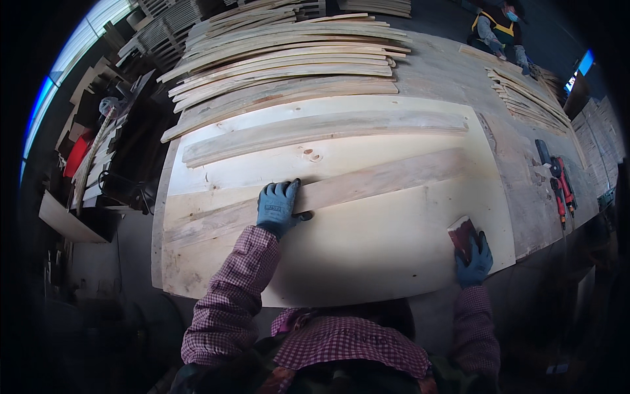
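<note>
My left hand [278, 207], in a blue-grey work glove, is closed over a long, thin wooden board [387, 176], fingers at its far edge and thumb at its near edge. This board lies slantwise on a large pale plywood sheet [354, 253]. Near the sheet's right edge, my right hand [474, 261], gloved the same way, grips a dark red folded piece of sandpaper [463, 238] with a pale edge. A second weathered board [321, 130] lies farther back on the sheet, apart from both hands.
Long wooden strips [289, 65] are piled at the table's back, with shorter strips [528, 102] at the right. Red-and-black hand tools [562, 187] lie on the table's right side. A masked person [502, 33] is at the far right. Cluttered shelving [108, 138] stands left.
</note>
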Action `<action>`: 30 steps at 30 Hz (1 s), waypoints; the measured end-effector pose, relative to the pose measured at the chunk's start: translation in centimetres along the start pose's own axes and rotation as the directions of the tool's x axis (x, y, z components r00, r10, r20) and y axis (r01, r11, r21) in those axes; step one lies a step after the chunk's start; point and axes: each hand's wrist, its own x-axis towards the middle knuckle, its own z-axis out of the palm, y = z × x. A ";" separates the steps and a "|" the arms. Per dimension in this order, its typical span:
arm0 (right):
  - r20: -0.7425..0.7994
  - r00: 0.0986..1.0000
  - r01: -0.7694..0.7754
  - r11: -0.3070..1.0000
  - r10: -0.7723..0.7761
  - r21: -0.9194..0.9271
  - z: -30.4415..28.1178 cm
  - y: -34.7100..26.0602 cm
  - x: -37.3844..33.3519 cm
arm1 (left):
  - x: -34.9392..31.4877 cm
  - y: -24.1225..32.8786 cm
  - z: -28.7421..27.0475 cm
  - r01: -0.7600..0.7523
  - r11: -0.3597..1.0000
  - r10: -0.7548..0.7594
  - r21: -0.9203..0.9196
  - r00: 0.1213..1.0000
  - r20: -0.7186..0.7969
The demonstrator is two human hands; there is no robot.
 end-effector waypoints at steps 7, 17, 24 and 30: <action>-0.039 0.998 0.044 0.998 -0.045 -0.039 0.8 1.0 -0.6 | 1.1 -0.8 -1.0 0.000 0.998 0.014 -0.069 0.980 0.200; 0.039 0.999 -0.019 0.999 0.021 -0.039 0.5 0.3 -0.5 | 3.5 -2.3 -1.3 0.017 0.983 0.029 -0.183 0.969 0.246; -0.006 1.000 -0.030 0.999 0.030 -0.021 0.6 0.1 -0.3 | 8.7 -3.8 -1.6 -0.129 0.983 0.145 0.132 0.982 -0.125; -0.013 0.999 -0.041 0.998 0.041 -0.043 0.9 0.4 -0.6 | 7.8 1.1 -1.2 0.007 1.000 -0.007 0.001 0.996 -0.084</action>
